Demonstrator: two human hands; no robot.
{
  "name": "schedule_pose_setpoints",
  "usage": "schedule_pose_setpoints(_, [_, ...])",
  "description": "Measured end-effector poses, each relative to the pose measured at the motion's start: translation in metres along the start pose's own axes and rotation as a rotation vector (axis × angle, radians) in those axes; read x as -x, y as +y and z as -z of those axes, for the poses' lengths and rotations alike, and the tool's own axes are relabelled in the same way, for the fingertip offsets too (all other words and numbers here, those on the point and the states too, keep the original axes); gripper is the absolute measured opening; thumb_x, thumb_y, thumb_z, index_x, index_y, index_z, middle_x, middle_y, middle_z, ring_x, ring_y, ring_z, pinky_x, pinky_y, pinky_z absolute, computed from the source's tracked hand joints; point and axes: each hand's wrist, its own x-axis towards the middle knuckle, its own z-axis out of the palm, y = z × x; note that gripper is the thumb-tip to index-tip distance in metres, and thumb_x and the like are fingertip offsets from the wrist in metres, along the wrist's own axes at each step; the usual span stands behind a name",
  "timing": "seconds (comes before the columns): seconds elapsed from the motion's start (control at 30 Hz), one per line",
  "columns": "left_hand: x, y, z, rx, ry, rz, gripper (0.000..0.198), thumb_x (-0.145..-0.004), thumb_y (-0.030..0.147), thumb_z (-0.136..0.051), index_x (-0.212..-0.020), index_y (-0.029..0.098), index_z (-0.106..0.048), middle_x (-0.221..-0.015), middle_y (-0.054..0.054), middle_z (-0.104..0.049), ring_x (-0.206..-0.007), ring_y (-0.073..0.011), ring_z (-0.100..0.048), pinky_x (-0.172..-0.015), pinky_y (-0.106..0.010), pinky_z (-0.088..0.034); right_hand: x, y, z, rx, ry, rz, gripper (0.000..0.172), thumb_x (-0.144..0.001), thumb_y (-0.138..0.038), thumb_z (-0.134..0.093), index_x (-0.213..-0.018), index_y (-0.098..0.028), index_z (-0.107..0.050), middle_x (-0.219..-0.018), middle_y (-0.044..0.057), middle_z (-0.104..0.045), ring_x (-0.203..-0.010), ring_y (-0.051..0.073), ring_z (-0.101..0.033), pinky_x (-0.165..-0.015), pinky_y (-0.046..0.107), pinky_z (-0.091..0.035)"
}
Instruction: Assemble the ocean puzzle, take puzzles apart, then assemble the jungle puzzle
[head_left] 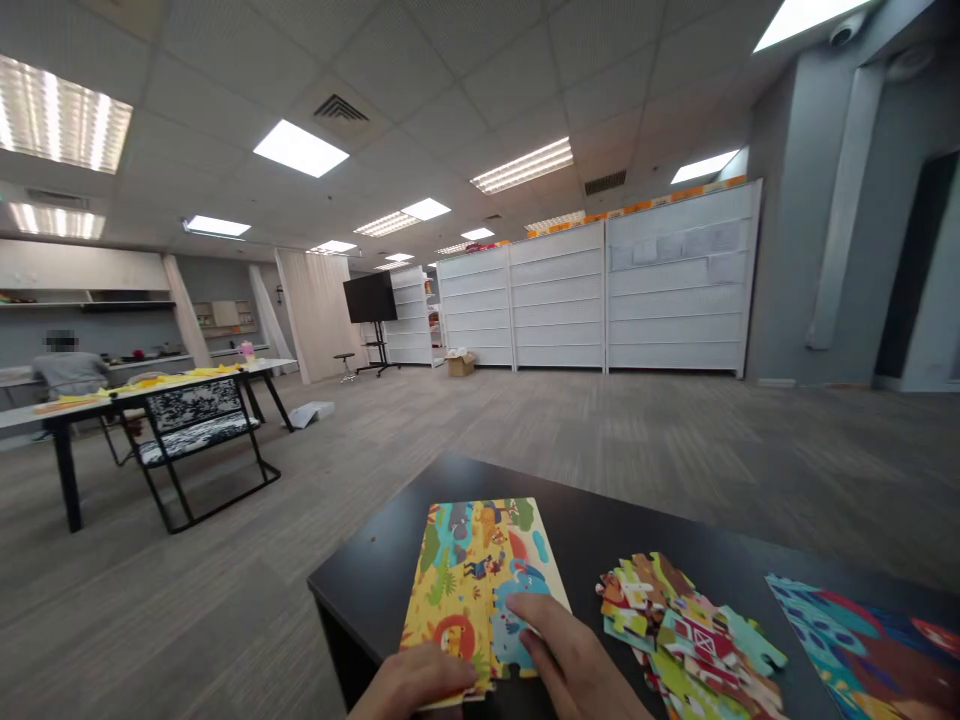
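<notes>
A colourful animal jigsaw board (476, 575) lies flat on the near left part of a black table (600, 525). My left hand (416, 685) rests on the board's near left corner, fingers curled over the edge. My right hand (574, 660) lies on the board's near right part, fingers stretched flat and pressing a blue area. To the right of that hand sits a heap of several loose puzzle pieces (686, 635). A second colourful puzzle board (874, 650) shows at the table's right edge.
Grey floor stretches beyond the table. At far left a person sits at a long table (135, 392) with yellow items, beside a black-framed chair (199, 435). White shelving panels (600, 295), a black screen on a stand (370, 298) and a cardboard box (460, 364) stand at the back.
</notes>
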Motion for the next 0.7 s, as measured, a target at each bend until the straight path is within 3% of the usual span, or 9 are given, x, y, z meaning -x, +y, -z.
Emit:
schedule_pose_setpoints(0.07, [0.004,-0.003,0.002,-0.028,0.019,0.039,0.032,-0.104,0.047,-0.051,-0.125,0.030,-0.069,-0.103,-0.004,-0.080,-0.090,-0.0174,-0.077,-0.084,-0.022,-0.060,-0.004,0.001,0.001,0.109,-0.172,0.048,0.036,-0.099,-0.028,-0.053,-0.134,-0.025,-0.059,-0.138,0.012,-0.066,-0.128,0.029,-0.061,-0.107,0.041,-0.050])
schedule_pose_setpoints(0.17, [0.013,-0.002,0.005,-0.067,0.162,0.177,0.029,-0.100,0.047,-0.059,-0.122,0.031,-0.072,-0.104,-0.003,-0.081,-0.091,-0.0185,-0.077,-0.082,-0.021,-0.061,-0.008,0.003,0.000,0.184,-0.363,0.090,0.043,-0.092,-0.044,-0.067,-0.131,-0.028,-0.064,-0.140,0.012,-0.066,-0.131,0.036,-0.058,-0.108,0.050,-0.049])
schedule_pose_setpoints(0.23, [0.018,0.000,0.007,-0.054,0.250,0.258,0.030,-0.098,0.048,-0.062,-0.119,0.030,-0.074,-0.106,-0.004,-0.080,-0.091,-0.0198,-0.077,-0.082,-0.022,-0.062,-0.008,0.004,-0.003,0.181,-0.359,0.074,0.042,-0.091,-0.045,-0.068,-0.128,-0.027,-0.065,-0.138,0.011,-0.067,-0.130,0.034,-0.059,-0.109,0.047,-0.047])
schedule_pose_setpoints(0.33, [0.015,0.001,0.008,-0.011,0.292,0.285,0.031,-0.102,0.045,-0.056,-0.123,0.027,-0.072,-0.114,-0.006,-0.079,-0.101,-0.0219,-0.076,-0.089,-0.027,-0.062,-0.006,0.007,-0.011,0.173,-0.302,0.086,0.032,-0.089,-0.035,-0.069,-0.120,-0.025,-0.066,-0.129,0.008,-0.071,-0.123,0.028,-0.062,-0.107,0.039,-0.047])
schedule_pose_setpoints(0.4, [0.009,-0.004,0.008,-0.036,0.247,0.210,0.032,-0.106,0.039,-0.051,-0.131,0.028,-0.067,-0.124,-0.007,-0.075,-0.113,-0.0224,-0.072,-0.099,-0.031,-0.058,-0.004,0.008,-0.017,0.177,-0.285,0.112,0.024,-0.088,-0.028,-0.068,-0.112,-0.024,-0.067,-0.121,0.006,-0.073,-0.114,0.025,-0.065,-0.102,0.034,-0.049])
schedule_pose_setpoints(0.5, [0.001,-0.018,0.001,-0.148,0.049,0.018,0.034,-0.105,0.039,-0.052,-0.136,0.030,-0.061,-0.134,-0.008,-0.069,-0.124,-0.0229,-0.066,-0.108,-0.035,-0.051,-0.002,0.008,-0.022,0.159,-0.287,0.110,0.022,-0.087,-0.026,-0.069,-0.109,-0.024,-0.067,-0.111,0.004,-0.075,-0.105,0.022,-0.067,-0.094,0.032,-0.052])
schedule_pose_setpoints(0.6, [-0.001,-0.032,-0.009,-0.271,-0.151,-0.031,0.029,-0.100,0.046,-0.060,-0.126,0.034,-0.065,-0.134,-0.005,-0.070,-0.123,-0.0234,-0.066,-0.108,-0.034,-0.050,0.000,0.008,-0.020,0.152,-0.230,0.031,0.040,-0.081,-0.037,-0.078,-0.117,-0.023,-0.067,-0.119,0.009,-0.073,-0.110,0.027,-0.067,-0.097,0.036,-0.052])
schedule_pose_setpoints(0.7, [-0.001,-0.033,-0.011,-0.295,-0.208,0.017,0.034,-0.092,0.050,-0.071,-0.121,0.032,-0.067,-0.135,-0.005,-0.069,-0.122,-0.0253,-0.066,-0.106,-0.034,-0.051,0.002,0.008,-0.017,0.193,-0.177,-0.050,0.059,-0.075,-0.046,-0.082,-0.126,-0.021,-0.066,-0.132,0.013,-0.069,-0.124,0.035,-0.061,-0.107,0.046,-0.048])
